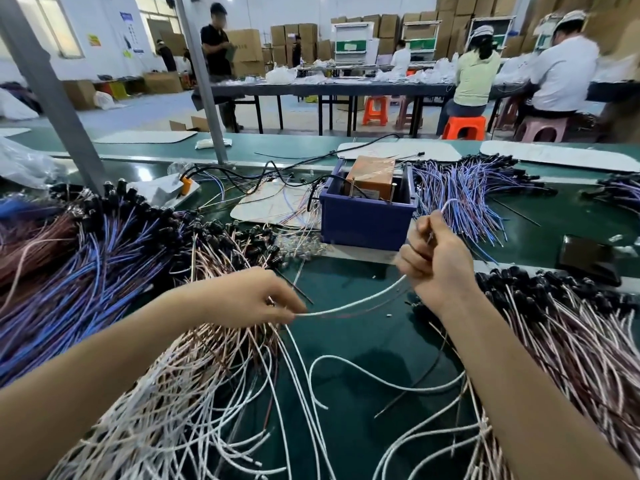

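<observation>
White wire (353, 303): one end pinched in the left grip (249, 296), the far stretch clasped in the right grip (436, 261), apparently drawn out to single it from the wire heap (173, 393). It spans above the surface (363, 344), in front of the blue bin (363, 223).

- The white wire (349, 304) is showing as one thin, pale, flexible strand, and it is hanging clear of the green surface (363, 341).
- It is sagging in a shallow arc over the middle of that surface, rising from lower left to upper right.
- The left hand (249, 296) is pinching its left end, and the right hand (436, 261) is gripping it further along.
- Its other end is curling up above the right hand, toward the surface's far edge.
</observation>
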The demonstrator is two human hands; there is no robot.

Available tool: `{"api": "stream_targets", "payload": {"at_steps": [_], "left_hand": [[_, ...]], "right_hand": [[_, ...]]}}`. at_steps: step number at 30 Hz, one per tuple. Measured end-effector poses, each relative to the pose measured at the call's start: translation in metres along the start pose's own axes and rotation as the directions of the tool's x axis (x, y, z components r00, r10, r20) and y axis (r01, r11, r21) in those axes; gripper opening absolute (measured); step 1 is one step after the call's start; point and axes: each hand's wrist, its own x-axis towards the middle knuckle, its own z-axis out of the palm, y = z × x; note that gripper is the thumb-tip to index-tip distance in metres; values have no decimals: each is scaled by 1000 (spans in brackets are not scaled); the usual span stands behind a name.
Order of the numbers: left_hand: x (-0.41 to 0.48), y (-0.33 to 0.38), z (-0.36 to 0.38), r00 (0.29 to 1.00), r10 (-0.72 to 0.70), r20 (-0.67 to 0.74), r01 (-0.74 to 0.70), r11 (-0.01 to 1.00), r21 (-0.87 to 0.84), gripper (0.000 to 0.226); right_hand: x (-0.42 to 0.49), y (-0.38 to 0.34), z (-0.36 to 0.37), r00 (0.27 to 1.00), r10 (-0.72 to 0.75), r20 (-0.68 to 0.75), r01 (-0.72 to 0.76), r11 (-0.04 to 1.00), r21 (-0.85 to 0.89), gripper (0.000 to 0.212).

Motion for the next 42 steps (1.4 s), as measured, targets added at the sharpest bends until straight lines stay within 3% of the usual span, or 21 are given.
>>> {"api": "stream_targets", "payload": {"at_steps": [2, 4, 7, 12, 16, 18, 23, 27, 32, 35, 40, 42], "left_hand": [[7, 11, -1, 992, 13, -122, -23, 996, -83, 37], [17, 36, 5, 945, 86, -314, -153, 969, -195, 34], [35, 77, 28, 829, 261, -494, -344, 935, -82, 22], [66, 103, 54, 682, 196, -705, -268, 963, 10, 21], [76, 101, 57, 610, 162, -775, -350, 933, -81, 13], [79, 96, 55, 625, 81, -777, -373, 905, -206, 16], [85, 89, 52, 798, -106, -593, -259, 828, -497, 21], [88, 90, 54, 821, -135, -555, -273, 760, -589, 19], [92, 89, 51, 805, -116, -581, -262, 810, -524, 28], [89, 81, 50, 846, -108, -522, -244, 792, -559, 27], [90, 73, 48, 895, -206, -394, -166, 667, -727, 26], [94, 72, 46, 905, -258, -338, -149, 552, -820, 28]], "right_hand": [[-1, 5, 3, 999, 18, 33, -18, 1000, 6, 44], [-2, 8, 5, 999, 17, 46, -19, 999, 33, 44], [-1, 11, 5, 999, 5, 36, -8, 996, 89, 43], [1, 12, 3, 999, -6, -34, 13, 977, 215, 41], [5, 10, -3, 999, -31, -32, 39, 957, 287, 50], [7, 10, -5, 999, -23, -38, 34, 954, 297, 55], [10, 10, -10, 995, 21, -98, 13, 945, 327, 58], [10, 11, -10, 994, 30, -103, 7, 939, 343, 61], [11, 5, -10, 985, 16, -169, 43, 941, 336, 41], [13, -8, -18, 970, -29, -241, 113, 933, 341, 37], [12, -24, -25, 969, -50, -243, 126, 944, 306, 62], [9, -26, -22, 982, -46, -182, 94, 959, 266, 72]]}}
